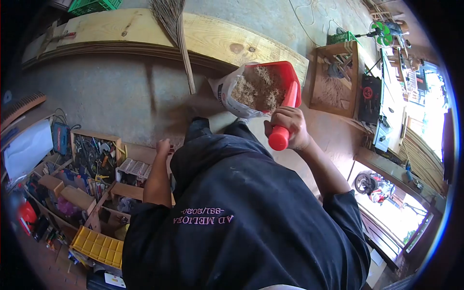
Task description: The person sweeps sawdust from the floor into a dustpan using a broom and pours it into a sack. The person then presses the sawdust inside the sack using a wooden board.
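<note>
Red dustpan [291,72]: floor hidden under shavings [258,89]
White sack [227,96]: lower part out of sight, print too small to read
Right hand [288,126]: palm hidden around the dustpan's handle
Left hand [165,146]: fingertips hidden, contents unclear
Broom [181,38]: bristle ends cut off by the top edge
Green crate [94,5]: cut off at the top
Red object at far left [28,212]: blurred
Doorway [391,203]: details lost in glare

A broom [182,46] rests on the stacked boards [217,37] (knotty).
</note>
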`<move>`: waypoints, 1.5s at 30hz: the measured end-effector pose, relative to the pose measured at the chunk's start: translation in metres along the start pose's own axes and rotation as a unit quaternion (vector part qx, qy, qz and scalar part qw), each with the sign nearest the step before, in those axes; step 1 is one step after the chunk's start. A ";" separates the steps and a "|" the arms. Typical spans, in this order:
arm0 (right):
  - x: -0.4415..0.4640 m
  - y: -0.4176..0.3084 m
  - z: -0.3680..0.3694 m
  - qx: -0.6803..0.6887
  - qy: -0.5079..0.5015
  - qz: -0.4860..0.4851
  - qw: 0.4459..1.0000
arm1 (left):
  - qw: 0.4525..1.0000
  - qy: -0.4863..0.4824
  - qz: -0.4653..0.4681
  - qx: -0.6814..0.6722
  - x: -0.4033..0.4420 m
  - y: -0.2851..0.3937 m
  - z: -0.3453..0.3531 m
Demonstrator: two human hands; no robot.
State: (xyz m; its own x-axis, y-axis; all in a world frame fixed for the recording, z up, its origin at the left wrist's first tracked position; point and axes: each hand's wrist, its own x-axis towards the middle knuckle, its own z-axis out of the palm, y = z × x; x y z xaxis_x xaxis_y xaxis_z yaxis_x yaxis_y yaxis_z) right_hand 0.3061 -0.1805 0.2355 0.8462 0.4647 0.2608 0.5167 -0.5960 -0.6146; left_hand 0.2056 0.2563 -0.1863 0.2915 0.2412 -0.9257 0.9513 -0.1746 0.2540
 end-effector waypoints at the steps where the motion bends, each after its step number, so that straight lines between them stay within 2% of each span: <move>1: 0.001 -0.004 -0.002 -0.009 0.011 0.001 1.000 | 1.000 -0.005 0.014 -0.002 -0.005 0.009 0.003; 4: -0.002 0.002 0.009 -0.009 -0.028 -0.011 1.000 | 0.999 -0.011 0.028 0.016 -0.013 0.033 0.000; 7: 0.008 -0.008 0.005 -0.005 0.005 0.018 1.000 | 0.999 -0.013 0.043 0.031 0.001 0.050 -0.003; 11: 0.010 -0.006 0.011 -0.004 -0.033 0.005 0.999 | 0.998 -0.001 0.055 0.005 0.014 0.063 -0.016; 13: 0.009 -0.008 0.009 -0.009 -0.015 0.004 1.000 | 0.999 0.005 0.054 -0.005 0.013 0.071 -0.022; 19: 0.014 -0.014 0.006 -0.018 -0.013 0.022 1.000 | 0.999 0.026 0.034 -0.003 0.013 0.063 -0.033; 22: 0.011 -0.007 0.013 0.000 -0.053 0.021 0.998 | 0.999 0.029 0.030 0.029 0.018 0.050 -0.032; 31: 0.024 -0.021 0.015 0.002 -0.027 -0.004 1.000 | 0.999 0.012 0.032 0.014 -0.003 0.057 0.007; 36: 0.015 -0.012 0.041 0.024 -0.115 0.022 0.993 | 0.999 0.000 0.052 -0.002 -0.007 0.051 0.021; 39: 0.015 -0.020 0.041 0.036 -0.100 0.016 0.994 | 0.999 0.020 0.026 0.015 -0.018 0.041 0.029; 41: 0.013 -0.021 0.045 0.026 -0.079 0.017 0.996 | 0.999 -0.006 0.039 -0.026 -0.027 0.037 0.029; 43: 0.012 -0.018 0.052 0.050 -0.096 0.007 0.994 | 0.999 -0.010 0.030 -0.019 -0.022 0.022 0.030; 45: 0.010 -0.022 0.059 0.037 -0.067 -0.004 0.997 | 1.000 -0.010 0.017 -0.014 -0.031 0.017 0.028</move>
State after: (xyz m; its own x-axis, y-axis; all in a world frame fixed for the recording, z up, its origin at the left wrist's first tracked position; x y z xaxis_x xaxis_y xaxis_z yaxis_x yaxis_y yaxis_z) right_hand 0.2958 -0.1241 0.2077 0.8145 0.5556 0.1673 0.5086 -0.5447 -0.6668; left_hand 0.2095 0.2195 -0.1607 0.3210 0.2163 -0.9220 0.9436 -0.1560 0.2919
